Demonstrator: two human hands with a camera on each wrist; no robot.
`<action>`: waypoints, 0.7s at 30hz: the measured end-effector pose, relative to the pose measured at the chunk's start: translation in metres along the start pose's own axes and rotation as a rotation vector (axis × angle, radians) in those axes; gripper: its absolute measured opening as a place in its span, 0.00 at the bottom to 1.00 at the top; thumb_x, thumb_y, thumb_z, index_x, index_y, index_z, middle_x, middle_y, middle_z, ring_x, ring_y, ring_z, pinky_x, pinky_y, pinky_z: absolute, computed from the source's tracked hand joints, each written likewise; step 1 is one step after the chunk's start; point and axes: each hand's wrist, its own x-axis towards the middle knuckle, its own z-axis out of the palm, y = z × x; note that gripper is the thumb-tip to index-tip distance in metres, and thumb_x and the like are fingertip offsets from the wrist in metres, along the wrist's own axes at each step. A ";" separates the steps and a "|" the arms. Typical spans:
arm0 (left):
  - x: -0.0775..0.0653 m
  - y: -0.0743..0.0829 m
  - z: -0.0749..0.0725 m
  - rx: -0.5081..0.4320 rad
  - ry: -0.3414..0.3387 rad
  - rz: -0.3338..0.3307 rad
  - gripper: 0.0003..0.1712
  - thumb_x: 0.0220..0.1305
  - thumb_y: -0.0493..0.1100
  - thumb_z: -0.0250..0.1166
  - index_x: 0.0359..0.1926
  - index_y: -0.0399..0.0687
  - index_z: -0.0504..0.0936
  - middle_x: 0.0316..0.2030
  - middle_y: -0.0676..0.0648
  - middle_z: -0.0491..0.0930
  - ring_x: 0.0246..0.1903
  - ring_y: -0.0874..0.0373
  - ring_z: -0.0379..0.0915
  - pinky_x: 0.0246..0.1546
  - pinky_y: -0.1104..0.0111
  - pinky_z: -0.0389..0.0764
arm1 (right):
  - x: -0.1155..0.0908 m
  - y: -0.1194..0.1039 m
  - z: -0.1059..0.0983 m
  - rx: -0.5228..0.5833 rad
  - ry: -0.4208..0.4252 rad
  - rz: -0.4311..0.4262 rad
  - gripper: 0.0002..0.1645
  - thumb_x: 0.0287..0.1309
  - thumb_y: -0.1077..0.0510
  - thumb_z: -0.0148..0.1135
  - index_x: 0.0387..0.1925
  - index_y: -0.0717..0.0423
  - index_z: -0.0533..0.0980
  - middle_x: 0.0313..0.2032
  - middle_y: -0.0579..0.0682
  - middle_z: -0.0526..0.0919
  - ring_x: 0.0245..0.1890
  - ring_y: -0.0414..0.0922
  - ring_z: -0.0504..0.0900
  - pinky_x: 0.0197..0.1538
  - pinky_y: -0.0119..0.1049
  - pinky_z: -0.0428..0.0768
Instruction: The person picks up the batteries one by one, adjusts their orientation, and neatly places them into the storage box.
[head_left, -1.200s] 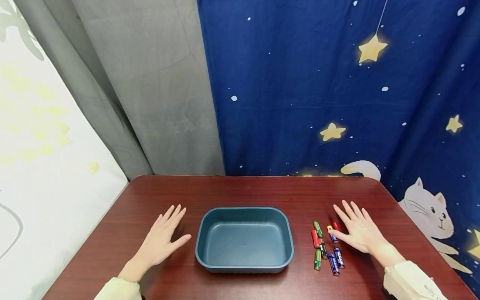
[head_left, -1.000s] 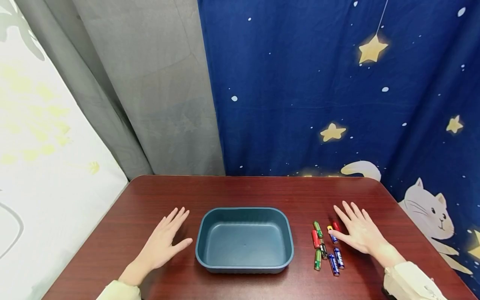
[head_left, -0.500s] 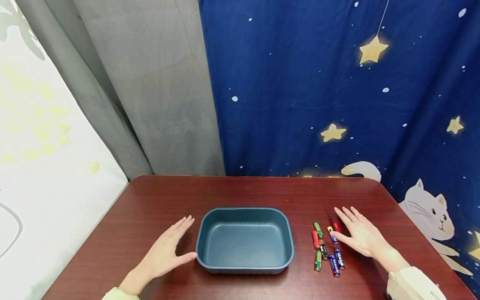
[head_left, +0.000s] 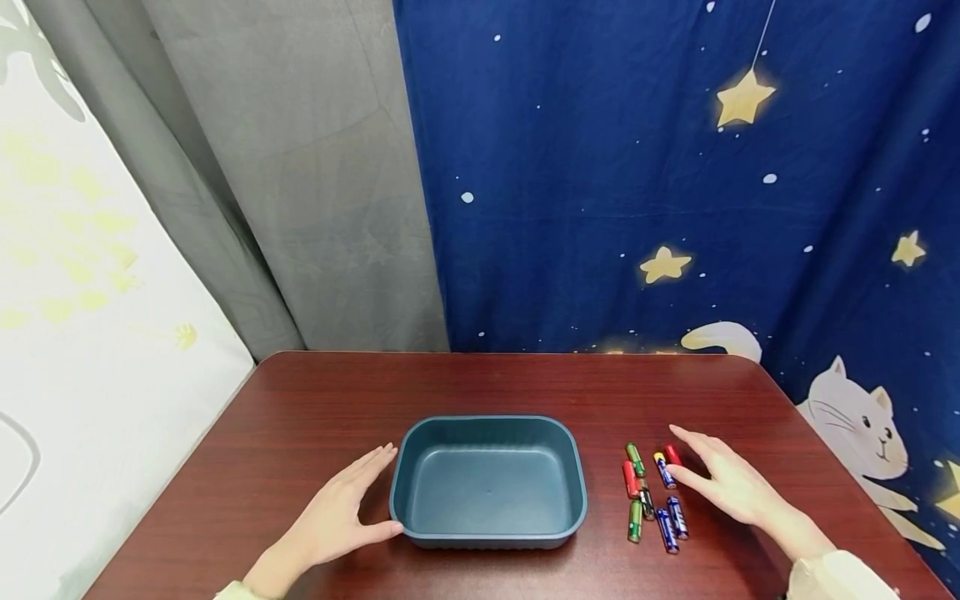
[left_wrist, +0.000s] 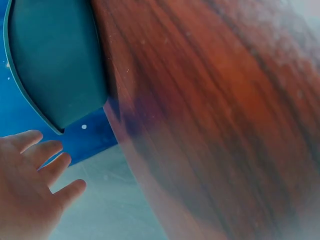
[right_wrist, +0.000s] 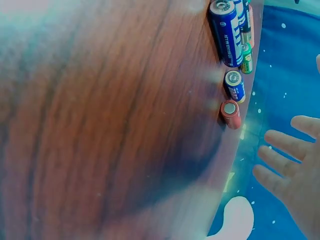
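A blue-grey plastic basin [head_left: 489, 535] with nothing in it stands mid-table in the head view. My left hand [head_left: 335, 512] is at its left side, fingers straight, with fingertips and thumb right at the rim. To the right of the basin lies a loose group of batteries: green [head_left: 635, 521], red [head_left: 631, 479], black and blue [head_left: 667, 531]. My right hand [head_left: 731, 487] hovers over their right side, fingers extended and thumb tip beside a blue battery with a yellow end [head_left: 664, 471]. A red battery [right_wrist: 231, 115] lies nearest that hand in the right wrist view.
The dark red wooden table [head_left: 487, 383] has rounded far corners. Behind it hang a grey curtain [head_left: 315, 208] and a blue curtain [head_left: 562, 167] with stars and a cat. A white cloth [head_left: 97, 400] hangs along the left side.
My left hand has moved right, up to the basin's rim. My right hand has drawn its fingers together and tilted a little, staying beside the batteries. Basin and batteries have not moved.
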 end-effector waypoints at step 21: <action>-0.001 0.000 0.006 0.015 0.003 0.006 0.51 0.39 0.67 0.68 0.62 0.46 0.67 0.60 0.46 0.68 0.60 0.52 0.62 0.53 0.54 0.69 | -0.025 0.005 0.011 0.286 0.116 -0.044 0.17 0.47 0.59 0.67 0.40 0.61 0.76 0.29 0.44 0.77 0.29 0.31 0.71 0.27 0.28 0.75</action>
